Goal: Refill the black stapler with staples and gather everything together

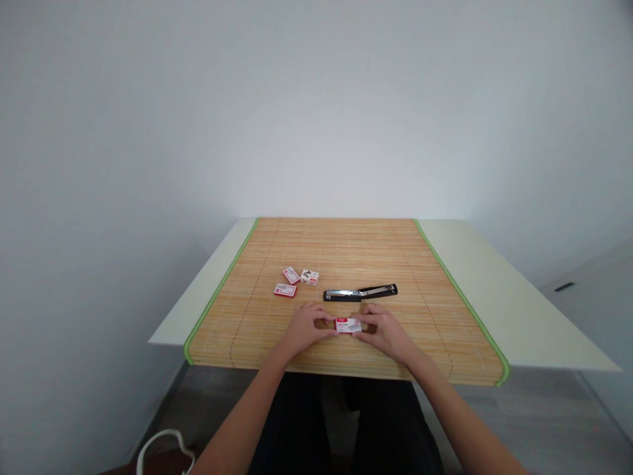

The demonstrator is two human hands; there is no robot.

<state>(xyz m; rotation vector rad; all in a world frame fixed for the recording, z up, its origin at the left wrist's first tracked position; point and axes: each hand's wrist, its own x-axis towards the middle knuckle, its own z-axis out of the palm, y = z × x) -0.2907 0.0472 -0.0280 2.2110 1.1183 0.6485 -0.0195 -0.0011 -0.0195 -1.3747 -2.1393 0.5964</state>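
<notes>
A small red and white staple box (349,325) is pinched at its two ends near the front of the mat. My left hand (307,325) grips its left end between thumb and fingers. On the right end, my right hand (384,332) has its thumb and fingers closed in the same way. Just beyond the box lies a black stapler (342,295), opened out lengthwise with its metal staple channel showing. Whether the box is lifted or resting on the mat I cannot tell.
Three more small boxes lie to the left of the stapler: a red and white box (285,290), a second one (291,275) set at an angle, and a mostly white box (309,277). Under everything spreads a green-edged bamboo mat (346,247) on a white table (459,251) against the wall.
</notes>
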